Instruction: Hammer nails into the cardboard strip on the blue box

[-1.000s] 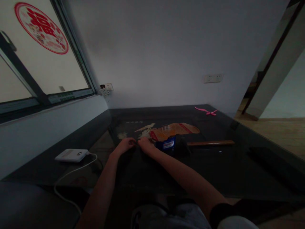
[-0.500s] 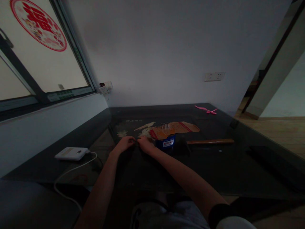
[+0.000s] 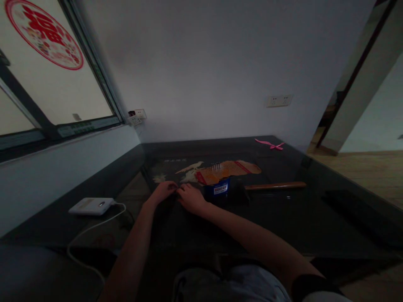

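Hands on glossy dark tabletop

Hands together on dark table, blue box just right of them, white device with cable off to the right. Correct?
No. In the head view the white device with its cable lies left of the hands. The left hand and right hand do meet on the dark table, blue box just right.

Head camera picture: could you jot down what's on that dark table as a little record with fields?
Left hand: on the dark table, fingertips meeting the right hand
Right hand: beside it, next to a blue tub
Held: too dark to tell
Behind tub: orange sheet
Right of tub: wooden stick
Far edge: pink ribbon
Left side: white box
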### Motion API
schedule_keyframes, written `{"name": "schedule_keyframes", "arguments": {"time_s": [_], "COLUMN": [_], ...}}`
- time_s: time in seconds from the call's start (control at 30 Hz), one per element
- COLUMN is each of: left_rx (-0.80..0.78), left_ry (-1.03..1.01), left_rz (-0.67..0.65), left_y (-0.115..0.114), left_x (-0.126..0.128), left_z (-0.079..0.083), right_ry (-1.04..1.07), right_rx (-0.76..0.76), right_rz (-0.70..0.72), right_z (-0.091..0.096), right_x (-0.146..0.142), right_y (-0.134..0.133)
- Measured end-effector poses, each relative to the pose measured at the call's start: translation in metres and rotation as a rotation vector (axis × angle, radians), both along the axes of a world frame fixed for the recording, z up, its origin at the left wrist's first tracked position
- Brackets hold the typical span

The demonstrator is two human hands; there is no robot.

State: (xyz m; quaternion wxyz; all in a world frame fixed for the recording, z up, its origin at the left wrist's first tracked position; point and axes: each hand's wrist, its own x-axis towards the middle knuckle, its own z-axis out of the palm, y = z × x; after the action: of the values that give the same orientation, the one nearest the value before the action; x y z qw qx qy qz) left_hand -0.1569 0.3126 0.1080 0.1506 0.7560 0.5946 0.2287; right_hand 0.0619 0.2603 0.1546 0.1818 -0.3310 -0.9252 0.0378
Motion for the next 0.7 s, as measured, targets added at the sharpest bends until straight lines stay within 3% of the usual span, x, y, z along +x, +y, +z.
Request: {"name": "schedule_keyframes", "arguments": {"time_s": [0.1, 0.23, 0.47, 0.7], "left_rx": [-0.027, -0.08, -0.199, -0.221], "left_ry": [-0.064, -0.12, -0.095, -0.088], "left_rz": [0.016, 0.011, 0.071, 0.109], "left_y": [-0.004, -0.013, -0.03, -0.063], "left_x": [0.004, 0.009, -0.006, -0.026], "left_z": [0.002, 0.008, 0.029, 0.031], "right_ry": [0.056, 0.14, 0.282, 0.355], "right_rx": [0.024, -0.083, -0.261, -0.33], "right_rz": [0.173, 0.247, 0.083, 0.035], "right_z": [0.013, 0.017, -0.008, -0.013], "right_x": [0.023, 0.065, 0.127, 0.148], "right_y": [-0.025, -0.046, -0.034, -0.031]}}
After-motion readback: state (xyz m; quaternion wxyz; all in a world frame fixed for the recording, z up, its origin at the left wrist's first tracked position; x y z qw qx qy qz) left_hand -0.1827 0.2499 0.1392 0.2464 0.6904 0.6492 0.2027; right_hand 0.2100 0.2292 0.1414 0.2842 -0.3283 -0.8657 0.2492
